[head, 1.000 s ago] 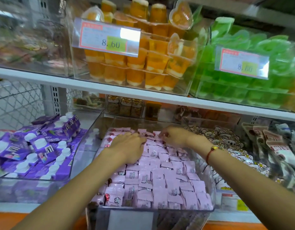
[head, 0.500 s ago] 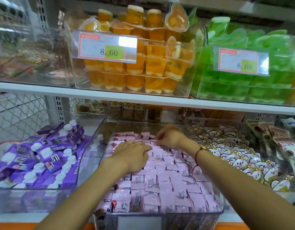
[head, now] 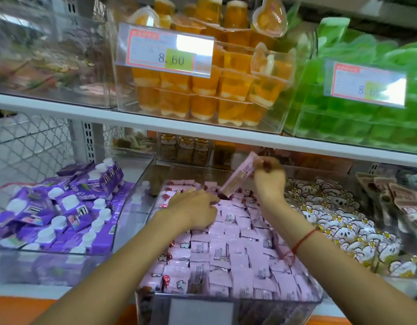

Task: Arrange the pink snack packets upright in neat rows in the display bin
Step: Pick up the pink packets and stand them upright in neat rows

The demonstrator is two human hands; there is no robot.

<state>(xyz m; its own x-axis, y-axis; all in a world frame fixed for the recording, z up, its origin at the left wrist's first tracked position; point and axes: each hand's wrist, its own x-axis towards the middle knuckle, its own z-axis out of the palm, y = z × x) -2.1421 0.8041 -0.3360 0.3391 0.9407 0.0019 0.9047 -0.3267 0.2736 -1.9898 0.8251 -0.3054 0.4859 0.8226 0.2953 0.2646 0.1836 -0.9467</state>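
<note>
A clear display bin (head: 228, 303) on the lower shelf holds several pink snack packets (head: 228, 252), most standing upright in rows. My right hand (head: 269, 181) is raised above the bin's back part and pinches one pink packet (head: 240, 178) by its top end, so it hangs tilted with its lower end near the rows. My left hand (head: 194, 208) lies palm down on the packets at the back left, fingers pressing on them. A red string circles my right wrist.
A clear bin of purple drink cartons (head: 62, 207) stands to the left, a bin of white cartoon-print packets (head: 343, 226) to the right. The white shelf edge (head: 202, 132) above carries bins of orange jelly cups (head: 202, 90) and green jelly cups (head: 367, 113).
My right hand has lifted a pink packet out of the back rows and up. My left hand has stayed pressed on the packets, shifting slightly.
</note>
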